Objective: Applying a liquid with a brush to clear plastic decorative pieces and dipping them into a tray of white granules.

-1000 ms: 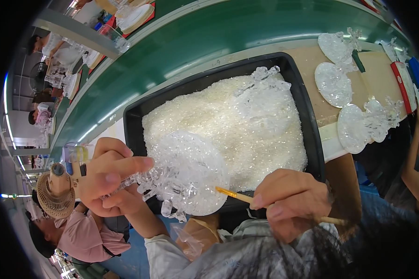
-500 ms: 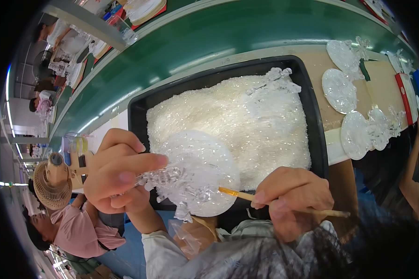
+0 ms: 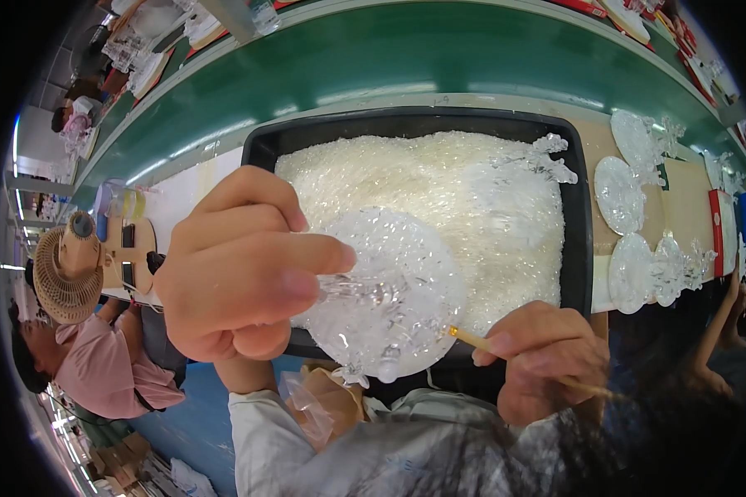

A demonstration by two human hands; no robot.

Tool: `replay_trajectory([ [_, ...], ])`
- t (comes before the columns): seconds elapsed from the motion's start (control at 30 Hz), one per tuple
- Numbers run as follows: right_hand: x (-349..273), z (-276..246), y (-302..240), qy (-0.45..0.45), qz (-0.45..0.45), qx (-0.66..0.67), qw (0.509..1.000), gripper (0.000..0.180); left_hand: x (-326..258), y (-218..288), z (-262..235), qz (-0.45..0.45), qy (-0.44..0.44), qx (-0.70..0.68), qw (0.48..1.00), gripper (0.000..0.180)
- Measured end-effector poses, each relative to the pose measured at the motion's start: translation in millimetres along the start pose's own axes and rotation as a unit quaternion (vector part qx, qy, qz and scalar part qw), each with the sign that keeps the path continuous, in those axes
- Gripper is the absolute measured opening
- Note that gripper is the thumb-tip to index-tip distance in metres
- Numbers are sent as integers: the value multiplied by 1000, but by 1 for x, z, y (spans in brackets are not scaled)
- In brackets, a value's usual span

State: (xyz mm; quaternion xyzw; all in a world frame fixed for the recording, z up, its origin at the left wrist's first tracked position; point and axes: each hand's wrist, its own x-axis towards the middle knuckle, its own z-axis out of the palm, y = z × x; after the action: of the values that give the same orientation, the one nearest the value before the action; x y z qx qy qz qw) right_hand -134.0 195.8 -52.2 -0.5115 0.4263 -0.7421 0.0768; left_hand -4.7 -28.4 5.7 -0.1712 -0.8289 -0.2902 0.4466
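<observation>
My left hand (image 3: 240,265) is closed around the clear figure part of a transparent ornament (image 3: 419,265), whose round base is coated in white glittery flakes. Between the fingertips of my right hand (image 3: 555,360) is a thin wooden paintbrush (image 3: 472,338), its tip touching or very close to the base near its right edge. Just beyond both hands lies a black tray (image 3: 578,240) heaped with shiny whitish flakes (image 3: 439,178). Another clear piece (image 3: 547,157) rests on the flakes at the tray's far right corner. My left fingers hide part of the figure.
Several round clear ornaments (image 3: 619,195) stand on the board to the right, near a red-edged object (image 3: 716,232). A green conveyor (image 3: 348,70) runs behind the tray. At left are a beige fan (image 3: 70,269) and a person in pink (image 3: 104,364); another person's arm (image 3: 721,323) shows at right.
The view has shifted. My left hand and the ornament are nearer the camera, and the base is turned to face it more fully. The brush tip has moved toward the base's right edge.
</observation>
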Motion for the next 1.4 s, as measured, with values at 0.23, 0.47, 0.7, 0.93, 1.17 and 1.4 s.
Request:
replay_trajectory([
  [0.23,-3,7,0,69,-15,35,997,17,7,4,-20,-23,-162,18,986,42],
  [0.47,-8,3,-1,53,11,32,998,14,5,5,-11,-14,-107,22,994,43],
  [0.7,-9,-3,-1,70,6,26,997,20,2,3,-7,5,-73,30,997,47],
  [0.93,-20,-8,-6,66,-58,-69,994,29,10,12,-4,31,-84,127,988,35],
  [1.17,-4,-3,-7,-110,-100,-192,970,38,11,37,8,-42,-88,289,952,24],
  [1.4,3,4,3,-122,-160,-261,944,35,11,45,6,-49,-118,262,957,30],
])
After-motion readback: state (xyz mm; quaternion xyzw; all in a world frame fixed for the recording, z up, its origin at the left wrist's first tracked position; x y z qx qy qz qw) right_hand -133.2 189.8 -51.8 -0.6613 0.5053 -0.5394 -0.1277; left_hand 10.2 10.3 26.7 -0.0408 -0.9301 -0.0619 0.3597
